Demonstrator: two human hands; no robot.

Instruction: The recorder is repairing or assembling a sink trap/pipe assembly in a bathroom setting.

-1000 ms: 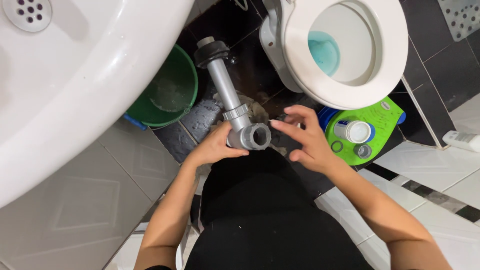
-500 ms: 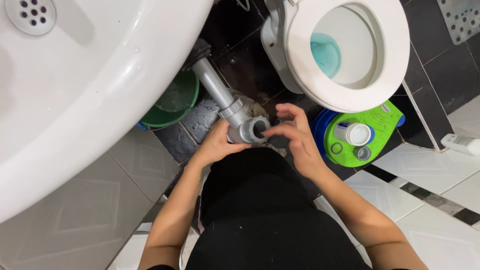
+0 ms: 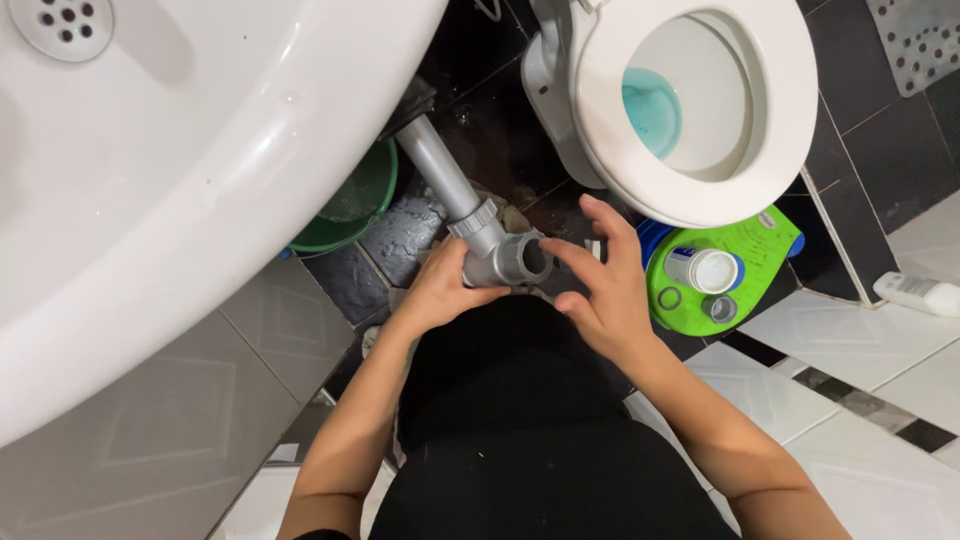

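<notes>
Bathroom floor, white tiles with a dark patterned border near the person, black tiles further in. View straight down over a black-clad lap.

Left hand grips the grey trap from below, fingers wrapped round its body. The trap hangs above the floor, just under the basin's front edge, its open round port facing right.

Right hand sits just right of that port, fingers spread wide and half curled, holding nothing. Fingertips are very near the port; can't tell if they touch.

Grey pipe runs up-left from the trap through a ribbed nut and disappears under the white basin, which fills the left side. Basin drain grate is at the top left corner.

Green bucket stands on the floor behind the pipe, mostly hidden by the basin rim.

Right of the hands, a green bottle lies on the floor against the toilet base, white cap pointing up at the camera.

Toilet at top, seat down, lid up, blue water in the bowl.

White bottle lies at the floor's right edge, well apart from the rest.
</notes>
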